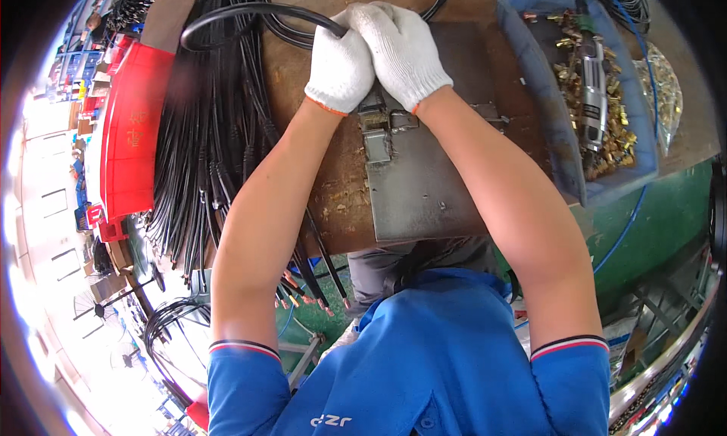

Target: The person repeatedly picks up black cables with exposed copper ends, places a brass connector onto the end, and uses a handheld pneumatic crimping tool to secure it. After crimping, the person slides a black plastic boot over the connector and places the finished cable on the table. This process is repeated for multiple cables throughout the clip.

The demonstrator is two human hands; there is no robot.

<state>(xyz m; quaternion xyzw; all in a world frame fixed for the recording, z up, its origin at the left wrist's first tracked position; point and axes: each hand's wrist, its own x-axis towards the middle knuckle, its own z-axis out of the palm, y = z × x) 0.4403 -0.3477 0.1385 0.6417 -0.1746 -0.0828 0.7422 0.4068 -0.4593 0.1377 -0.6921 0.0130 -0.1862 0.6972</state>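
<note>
My two hands, in white knitted gloves, are pressed together over the far end of a dark metal plate (424,186) on the workbench. Thick black cable (250,9) loops in from the left and runs into my left hand (338,69), which is closed around it. Against it leans my right hand (401,50), its fingers curled over the left one's; what they grip is hidden. Just nearer than the gloves, a small metal fixture (376,137) with a latch-like part sits on the plate.
A thick bundle of black cables (216,133) hangs over the bench's left side, beside a red bin (132,133). To the right, a blue tray (530,80) holds brass fittings (621,137) and a metal air tool (592,88) on a blue hose. A clear bag (665,95) lies beyond.
</note>
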